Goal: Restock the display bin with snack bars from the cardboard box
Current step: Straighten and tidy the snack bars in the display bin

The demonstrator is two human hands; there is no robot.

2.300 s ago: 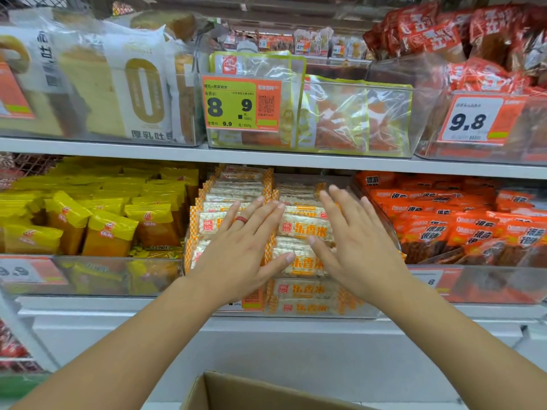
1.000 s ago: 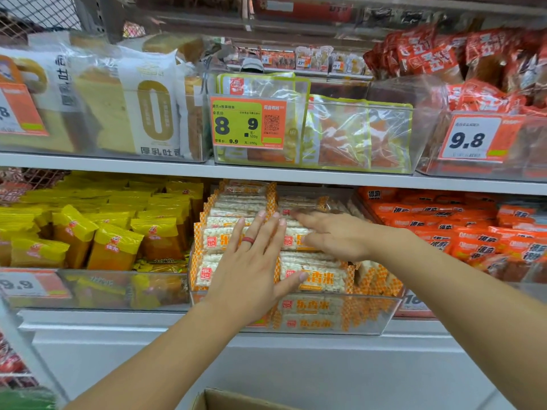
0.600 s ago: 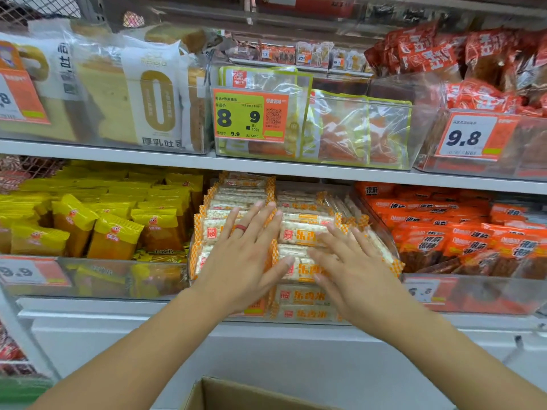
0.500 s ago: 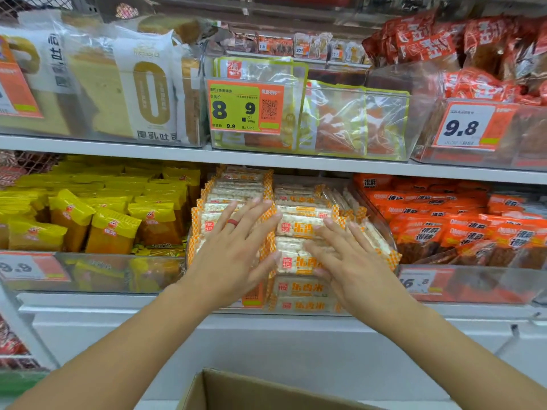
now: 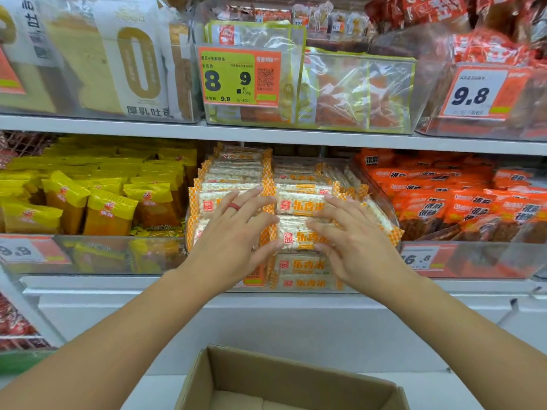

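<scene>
1. Centrally, the left hand [image 5: 229, 241] lay flat on the left column of snack bars [image 5: 302, 207], fingers spread and nearly straight, gripping nothing; a red ring [image 5: 233, 206] sat on one finger.
2. Beside it, the right hand [image 5: 353, 247] rested on the right column, fingers [image 5: 324, 224] extended and slightly bent at the tips, pressing on the wrappers and not closed around any bar.
3. Both hands were close together, thumbs near each other over the seam between the two columns.
4. Below the hands, the snack bars lay stacked in the clear display bin [image 5: 307, 287] on the lower shelf [image 5: 118, 284], with labelled bars visible through its front wall.
5. Left of the bin stood yellow packets [image 5: 109, 208]; right of it lay orange packets [image 5: 461, 202].
6. Above, the upper shelf carried a green-and-orange price tag [image 5: 239, 76] and bagged bread [image 5: 133, 60].
7. Nearest the camera, the cardboard box [image 5: 291, 380] stood open below the shelving; its visible interior showed only bare cardboard.
</scene>
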